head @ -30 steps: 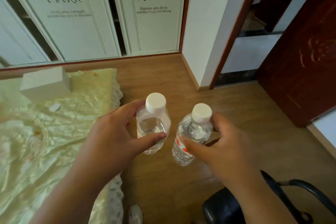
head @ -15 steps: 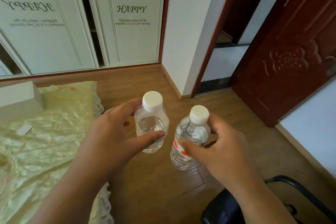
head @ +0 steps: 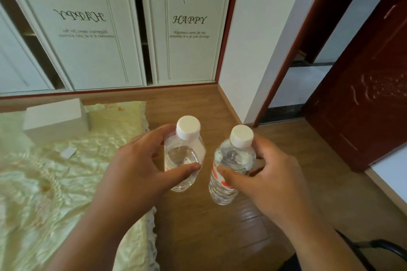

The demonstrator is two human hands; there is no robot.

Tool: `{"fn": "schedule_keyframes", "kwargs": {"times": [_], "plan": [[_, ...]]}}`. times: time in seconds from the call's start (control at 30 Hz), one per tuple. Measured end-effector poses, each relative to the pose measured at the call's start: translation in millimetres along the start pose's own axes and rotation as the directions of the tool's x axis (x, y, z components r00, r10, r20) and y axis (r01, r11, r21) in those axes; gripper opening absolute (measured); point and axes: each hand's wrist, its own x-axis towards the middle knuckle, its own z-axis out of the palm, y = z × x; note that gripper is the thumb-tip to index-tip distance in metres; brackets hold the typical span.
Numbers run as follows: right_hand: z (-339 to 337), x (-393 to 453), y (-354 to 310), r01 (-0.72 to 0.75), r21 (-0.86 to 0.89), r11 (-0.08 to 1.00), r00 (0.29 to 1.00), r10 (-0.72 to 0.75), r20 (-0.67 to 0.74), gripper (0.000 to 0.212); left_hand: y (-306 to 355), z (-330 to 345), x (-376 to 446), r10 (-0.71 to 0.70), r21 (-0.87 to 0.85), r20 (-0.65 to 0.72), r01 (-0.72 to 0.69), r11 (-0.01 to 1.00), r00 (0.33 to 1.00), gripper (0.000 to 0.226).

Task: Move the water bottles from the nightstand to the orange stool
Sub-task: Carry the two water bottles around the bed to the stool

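Head view showed each hand, left hand (head: pixel 134 169) and right hand (head: pixel 264 180), gripping a water bottle (head: pixel 185 156) over wood floor (head: pixel 198 226), bed (head: pixel 55 182) beside, red door (head: pixel 363 105) ahead.

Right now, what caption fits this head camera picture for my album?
Left hand and right hand each hold a capped water bottle over the floor beside a bed.

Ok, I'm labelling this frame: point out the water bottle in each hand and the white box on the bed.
Left clear plastic water bottle (head: pixel 186 156), head view, upper body.
Right clear plastic water bottle (head: pixel 234 158), head view, shoulder.
White rectangular box (head: pixel 55 120), head view, top face.
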Motion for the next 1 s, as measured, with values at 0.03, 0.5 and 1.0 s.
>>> {"fn": "schedule_keyframes", "kwargs": {"times": [0.03, 0.5, 1.0], "plan": [[5.1, 2.9, -2.3, 0.009, 0.018, 1.0, 1.0, -0.009, 0.011, 0.078, -4.5, -4.3, -1.9, -0.017, -0.004, -0.013, 0.017, 1.0, 1.0, 0.058], [71.0, 66.3, -26.8, 0.134, 0.147, 0.98, 0.968, -0.162, 0.194, 0.071, -52.9, -35.4, -6.3, -0.245, 0.075, -0.179, 0.261, 0.962, 0.953, 0.061], [30.2, 221.7, 35.7, 0.198, 0.147, 0.969, 0.957, -0.224, 0.186, 0.067, -24.7, 33.4, 139.6, -0.28, 0.132, -0.205, 0.31, 0.942, 0.938, 0.067]]}}
